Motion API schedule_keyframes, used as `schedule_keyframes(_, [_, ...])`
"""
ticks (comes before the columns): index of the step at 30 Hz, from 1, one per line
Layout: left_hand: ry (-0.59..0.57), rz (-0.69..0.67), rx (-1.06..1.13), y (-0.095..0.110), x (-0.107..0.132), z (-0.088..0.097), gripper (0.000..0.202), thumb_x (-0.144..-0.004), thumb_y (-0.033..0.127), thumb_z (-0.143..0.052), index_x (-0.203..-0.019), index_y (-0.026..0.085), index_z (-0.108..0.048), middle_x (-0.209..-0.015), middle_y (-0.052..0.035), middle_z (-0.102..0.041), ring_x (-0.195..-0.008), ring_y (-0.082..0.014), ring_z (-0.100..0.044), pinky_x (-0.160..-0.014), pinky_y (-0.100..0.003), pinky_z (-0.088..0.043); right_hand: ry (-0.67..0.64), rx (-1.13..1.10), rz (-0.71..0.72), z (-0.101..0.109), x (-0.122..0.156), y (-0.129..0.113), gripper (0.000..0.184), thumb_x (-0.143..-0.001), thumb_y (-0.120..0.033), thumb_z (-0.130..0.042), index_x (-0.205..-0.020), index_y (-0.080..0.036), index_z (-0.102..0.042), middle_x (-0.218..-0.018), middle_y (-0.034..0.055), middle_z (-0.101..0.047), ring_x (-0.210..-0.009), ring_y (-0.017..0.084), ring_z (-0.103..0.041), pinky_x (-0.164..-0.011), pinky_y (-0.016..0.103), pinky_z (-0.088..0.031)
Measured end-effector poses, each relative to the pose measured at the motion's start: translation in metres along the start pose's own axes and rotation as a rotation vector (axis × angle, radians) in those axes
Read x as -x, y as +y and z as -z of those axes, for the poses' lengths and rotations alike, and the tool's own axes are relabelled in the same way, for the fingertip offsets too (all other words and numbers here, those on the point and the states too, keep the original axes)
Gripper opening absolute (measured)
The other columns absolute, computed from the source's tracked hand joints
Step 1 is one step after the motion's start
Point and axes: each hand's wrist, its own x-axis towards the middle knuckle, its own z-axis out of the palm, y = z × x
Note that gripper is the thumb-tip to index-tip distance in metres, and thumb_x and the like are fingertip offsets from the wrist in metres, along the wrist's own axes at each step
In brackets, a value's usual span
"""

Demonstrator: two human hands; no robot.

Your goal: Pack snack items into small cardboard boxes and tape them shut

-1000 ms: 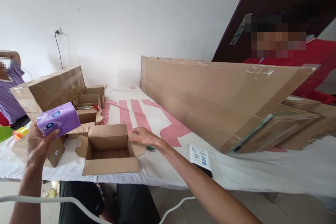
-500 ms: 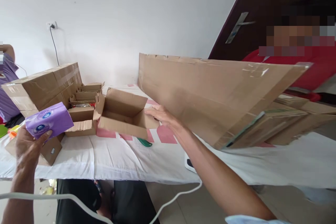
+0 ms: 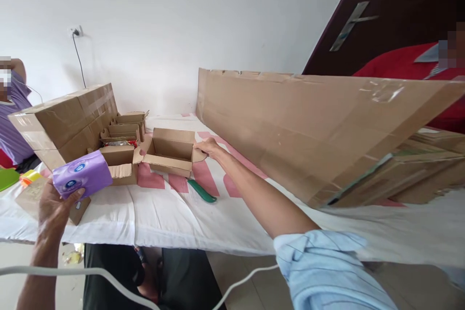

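Observation:
My left hand (image 3: 56, 208) grips a purple pack of tissues (image 3: 87, 174) by its lower edge, above the table's left side. At the middle of the table sits a small open cardboard box (image 3: 169, 162), its flaps spread. My right hand (image 3: 209, 147) reaches to this box and pinches its right side flap. Just in front of the box lies a green curved-handled tool (image 3: 202, 191), whose kind I cannot make out. Left of it stands another open cardboard box (image 3: 125, 174), with more open boxes behind, one holding red and silver packets (image 3: 119, 144).
Taped cartons (image 3: 61, 121) are stacked at the left. A large cardboard panel (image 3: 290, 131) stands along the right, with flattened cardboard (image 3: 410, 169) behind its near end. One person in purple (image 3: 16, 121) is at far left, another in red (image 3: 392, 60) at right.
The open box has come down level onto the table, away from me, with my right hand still at its flap. More of the green tool shows. The tissue pack stays in my left hand.

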Motion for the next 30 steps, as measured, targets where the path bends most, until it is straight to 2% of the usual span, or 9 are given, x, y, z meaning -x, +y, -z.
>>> schedule_keyframes(5, [-0.044, 0.032, -0.045, -0.025, 0.015, -0.005, 0.073, -0.057, 0.044, -0.097, -0.121, 0.02, -0.07, -0.105, -0.0072, -0.082, -0.09, -0.0251, -0.077, -0.078, -0.035, -0.066, 0.003, -0.043, 0.009, -0.029, -0.01, 0.002, 0.027, -0.076, -0.027, -0.084, -0.085, -0.02, -0.059, -0.063, -0.0024, -0.058, -0.067, 0.015, -0.059, -0.056, 0.023, -0.045])
schedule_keyframes(9, [-0.126, 0.098, 0.009, -0.053, 0.02, -0.009, 0.082, -0.054, 0.048, -0.101, -0.123, 0.018, -0.068, -0.106, -0.0079, -0.082, -0.094, -0.0277, -0.078, -0.081, -0.038, -0.067, -0.022, -0.048, 0.056, -0.041, -0.003, 0.015, 0.027, -0.098, -0.048, -0.066, -0.099, -0.022, -0.058, -0.085, 0.0038, -0.072, -0.078, 0.017, -0.069, -0.071, 0.026, -0.057])
schedule_keyframes(12, [-0.179, 0.138, 0.025, -0.077, 0.022, -0.007, 0.089, -0.05, 0.049, -0.103, -0.125, 0.017, -0.066, -0.107, -0.0078, -0.082, -0.096, -0.0296, -0.079, -0.082, -0.041, -0.067, 0.005, 0.05, 0.074, -0.04, 0.013, 0.037, 0.033, -0.102, -0.056, -0.057, -0.1, -0.023, -0.059, -0.1, 0.0069, -0.074, -0.095, 0.021, -0.07, -0.082, 0.03, -0.057])
schedule_keyframes(15, [-0.196, 0.167, 0.006, -0.094, 0.026, -0.006, 0.089, -0.05, 0.05, -0.102, -0.124, 0.017, -0.065, -0.105, -0.0067, -0.081, -0.096, -0.0301, -0.079, -0.083, -0.042, -0.067, 0.011, 0.218, 0.058, -0.039, 0.037, 0.07, 0.031, -0.093, -0.05, -0.072, -0.099, -0.021, -0.063, -0.113, 0.0114, -0.073, -0.113, 0.028, -0.066, -0.092, 0.035, -0.053])
schedule_keyframes(17, [-0.205, 0.182, -0.017, -0.102, 0.03, -0.006, 0.087, -0.05, 0.05, -0.102, -0.122, 0.018, -0.065, -0.103, -0.0059, -0.081, -0.099, -0.0309, -0.078, -0.083, -0.043, -0.066, -0.038, 0.508, 0.061, -0.04, 0.055, 0.094, 0.035, -0.088, -0.046, -0.08, -0.106, -0.019, -0.066, -0.125, 0.0152, -0.071, -0.122, 0.032, -0.064, -0.093, 0.036, -0.051])
schedule_keyframes(19, [-0.222, 0.198, -0.039, -0.108, 0.034, -0.007, 0.084, -0.051, 0.05, -0.1, -0.121, 0.018, -0.065, -0.104, -0.0061, -0.081, -0.101, -0.0319, -0.078, -0.083, -0.043, -0.066, -0.102, 0.847, 0.1, -0.043, 0.072, 0.116, 0.037, -0.094, -0.046, -0.076, -0.117, -0.017, -0.069, -0.132, 0.0176, -0.068, -0.126, 0.032, -0.064, -0.092, 0.036, -0.049])
schedule_keyframes(21, [-0.244, 0.214, -0.055, -0.115, 0.036, -0.009, 0.082, -0.051, 0.048, -0.099, -0.12, 0.018, -0.066, -0.106, -0.007, -0.08, -0.105, -0.0326, -0.077, -0.083, -0.042, -0.065, -0.13, 1.013, 0.157, -0.045, 0.084, 0.132, 0.031, -0.101, -0.039, -0.067, -0.122, -0.016, -0.07, -0.132, 0.0174, -0.069, -0.124, 0.03, -0.065, -0.092, 0.035, -0.048])
schedule_keyframes(25, [-0.286, 0.218, -0.098, -0.131, 0.037, -0.01, 0.081, -0.05, 0.048, -0.098, -0.119, 0.018, -0.068, -0.108, -0.0074, -0.079, -0.108, -0.034, -0.076, -0.085, -0.043, -0.065, -0.113, 1.049, 0.193, -0.041, 0.094, 0.145, 0.026, -0.107, -0.024, -0.053, -0.124, -0.016, -0.07, -0.132, 0.0165, -0.069, -0.124, 0.028, -0.064, -0.092, 0.034, -0.045])
schedule_keyframes(30, [-0.311, 0.221, -0.08, -0.129, 0.03, -0.014, 0.079, -0.05, 0.045, -0.099, -0.118, 0.017, -0.069, -0.11, -0.0084, -0.08, -0.108, -0.0335, -0.076, -0.088, -0.044, -0.065, -0.034, 1.08, 0.275, -0.037, 0.093, 0.154, 0.025, -0.108, -0.026, -0.054, -0.125, -0.016, -0.069, -0.131, 0.0159, -0.068, -0.125, 0.029, -0.061, -0.095, 0.036, -0.044])
